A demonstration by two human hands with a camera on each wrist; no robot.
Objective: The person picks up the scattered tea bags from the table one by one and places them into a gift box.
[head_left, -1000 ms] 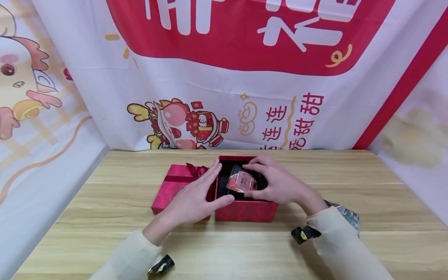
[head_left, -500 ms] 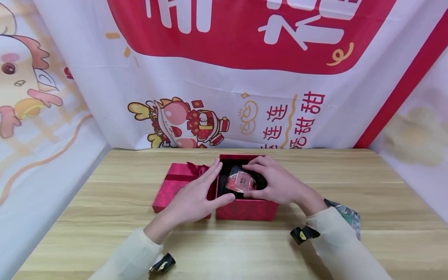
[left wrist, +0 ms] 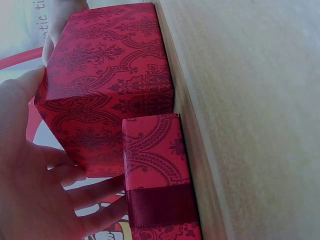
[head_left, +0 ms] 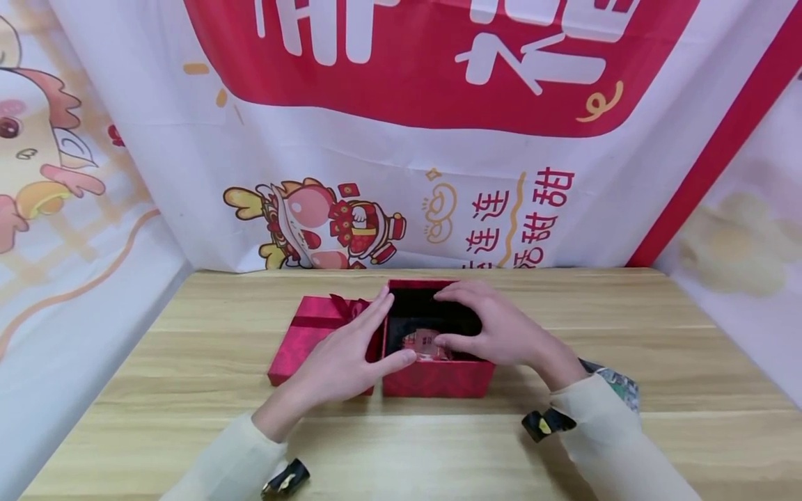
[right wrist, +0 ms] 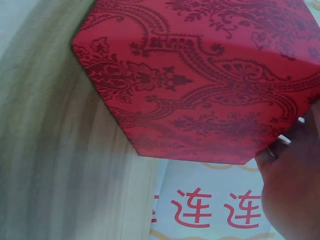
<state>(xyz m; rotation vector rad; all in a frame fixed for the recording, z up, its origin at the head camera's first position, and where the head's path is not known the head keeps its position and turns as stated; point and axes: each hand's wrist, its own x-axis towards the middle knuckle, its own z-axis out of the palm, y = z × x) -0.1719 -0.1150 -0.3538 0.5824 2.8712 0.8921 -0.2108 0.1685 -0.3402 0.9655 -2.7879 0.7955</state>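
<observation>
A red patterned gift box point(head_left: 438, 379) stands uncovered on the table, its inside black. Low in it, near the front wall, lies a small dark item with a pinkish-red label point(head_left: 426, 343); its kind cannot be made out. My right hand point(head_left: 498, 323) reaches over the box's right side with fingers and thumb spread apart, the thumb tip beside the label. Against the box's left side rests my left hand point(head_left: 341, 355), fingers extended; in the left wrist view its thumb touches the rim of the box point(left wrist: 107, 55). The right wrist view shows mostly the box's outer walls point(right wrist: 200, 80).
The red lid point(head_left: 307, 330) with a dark red ribbon bow lies left of the box, partly behind my left hand. A grey-green patterned piece point(head_left: 620, 386) shows beside the right sleeve. A printed cloth point(head_left: 388, 160) hangs behind the table point(head_left: 401, 445).
The labelled item has left my right hand's fingers and sits lower in the box, nearer the front wall. Both hands have stayed nearly in place.
</observation>
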